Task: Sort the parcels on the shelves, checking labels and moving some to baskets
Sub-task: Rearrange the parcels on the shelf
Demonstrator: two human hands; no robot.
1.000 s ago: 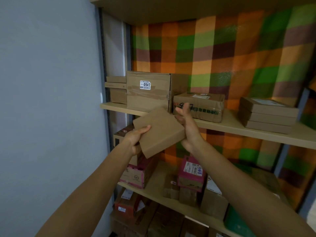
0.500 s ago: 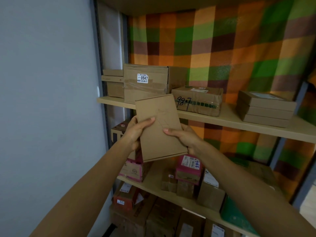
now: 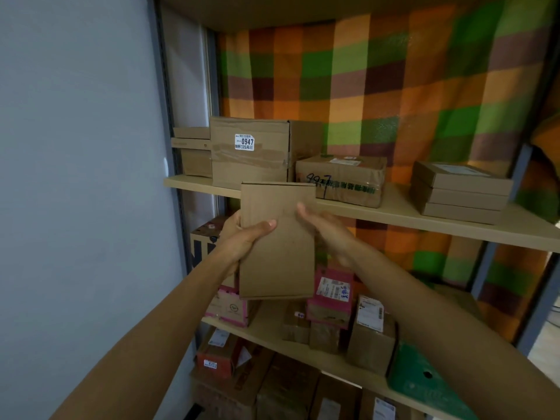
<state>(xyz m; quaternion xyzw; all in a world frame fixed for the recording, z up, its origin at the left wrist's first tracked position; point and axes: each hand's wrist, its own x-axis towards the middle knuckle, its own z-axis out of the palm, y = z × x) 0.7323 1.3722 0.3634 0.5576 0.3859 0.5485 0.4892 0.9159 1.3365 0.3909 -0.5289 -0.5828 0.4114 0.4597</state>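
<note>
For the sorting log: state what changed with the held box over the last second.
The small box was turned from a tilt to upright, plain face to the camera. The left hand and right hand hold its side edges throughout. The 0947 box on the shelf stayed put.

Both your bare forearms reach up and away from you, the left from the near left and the right from the near right, drawing together toward the middle. Your left hand [image 3: 244, 237] grips the left edge of the flat cardboard box [image 3: 277, 262] — thumb laid across its near face, fingers curled round the edge. Your right hand [image 3: 328, 234] holds the right edge — thumb tip on the near face, fingers hidden behind.
</note>
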